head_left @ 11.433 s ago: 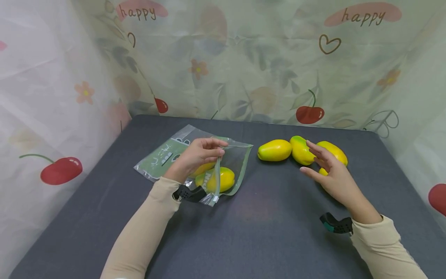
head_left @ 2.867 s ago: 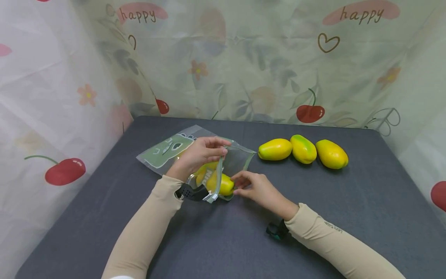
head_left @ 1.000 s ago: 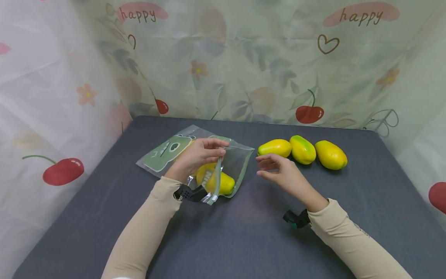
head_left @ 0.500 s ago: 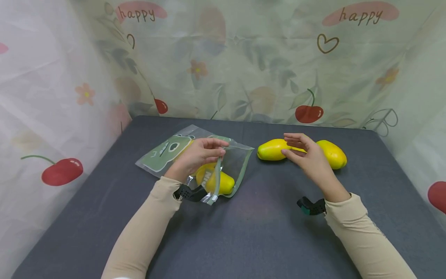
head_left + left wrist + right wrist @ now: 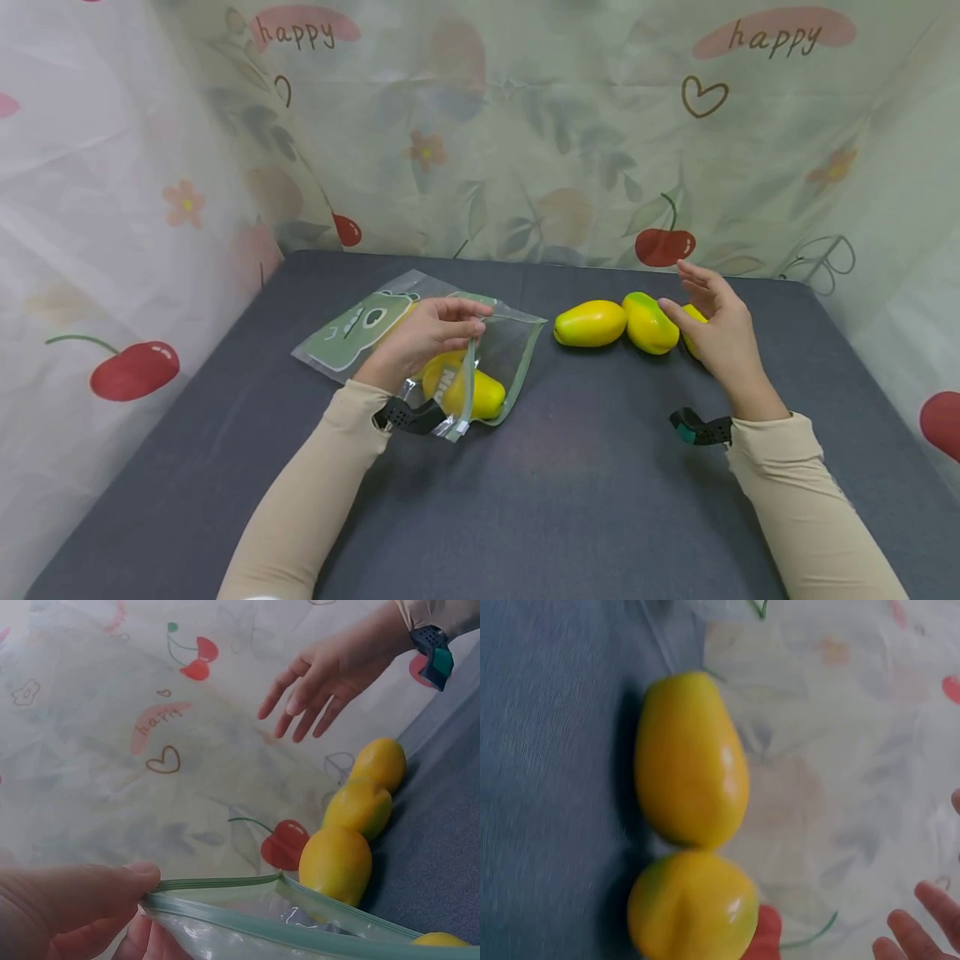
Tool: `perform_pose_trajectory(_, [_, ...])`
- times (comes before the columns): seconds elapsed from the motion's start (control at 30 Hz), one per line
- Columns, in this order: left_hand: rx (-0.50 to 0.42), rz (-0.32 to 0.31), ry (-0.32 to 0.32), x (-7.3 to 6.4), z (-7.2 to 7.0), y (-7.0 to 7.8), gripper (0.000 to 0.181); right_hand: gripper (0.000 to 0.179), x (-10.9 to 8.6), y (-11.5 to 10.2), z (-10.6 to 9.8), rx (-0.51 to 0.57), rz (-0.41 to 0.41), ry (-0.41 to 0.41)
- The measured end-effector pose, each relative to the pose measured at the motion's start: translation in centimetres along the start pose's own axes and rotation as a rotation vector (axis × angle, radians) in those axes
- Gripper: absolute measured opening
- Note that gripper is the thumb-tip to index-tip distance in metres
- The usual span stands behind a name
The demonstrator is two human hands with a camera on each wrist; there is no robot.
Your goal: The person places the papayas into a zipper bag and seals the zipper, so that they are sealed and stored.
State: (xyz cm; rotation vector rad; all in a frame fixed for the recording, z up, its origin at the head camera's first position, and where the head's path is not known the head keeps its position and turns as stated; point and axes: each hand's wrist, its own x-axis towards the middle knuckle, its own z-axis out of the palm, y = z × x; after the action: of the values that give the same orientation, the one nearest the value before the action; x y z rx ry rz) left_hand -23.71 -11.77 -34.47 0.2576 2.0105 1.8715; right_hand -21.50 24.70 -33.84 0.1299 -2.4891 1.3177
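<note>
A clear zip bag (image 5: 352, 333) with a green bear print lies at the left middle of the table. My left hand (image 5: 423, 342) pinches its upper edge between thumb and fingers, and the zip edges (image 5: 225, 926) stand apart. Yellow papaya-shaped fruits (image 5: 483, 396) show inside the bag. Nothing is in my right hand (image 5: 723, 337), its fingers spread and thumb apart. It hovers by the rightmost yellow fruit (image 5: 692, 321), partly hiding it. Two more lie left of that: a green-tinged fruit (image 5: 651, 323) and a yellow fruit (image 5: 590, 323).
A dark grey cloth (image 5: 570, 500) covers the table. Printed curtains (image 5: 517, 125) hang behind it and along both sides. Black wrist cameras (image 5: 701, 427) sit under both sleeves.
A fourth fruit beside the row is gone from there. My right hand was at a fruit in the bag's mouth, then moved right over the row, fingers spreading. My left hand keeps its pinch.
</note>
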Motion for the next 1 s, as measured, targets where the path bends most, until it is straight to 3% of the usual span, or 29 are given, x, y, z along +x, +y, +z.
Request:
perform_pose_trajectory(0.4, [0.004,-0.003,0.008,-0.1,0.0,0.0,0.031,0.074,0.7,3.8,-2.0,-0.058,0.16,0.035])
perform_pose_trajectory(1.0, [0.001,-0.011,0.015,-0.1,-0.1,-0.2,0.032,0.082,1.0,8.0,-3.5,-0.223,0.306,-0.125])
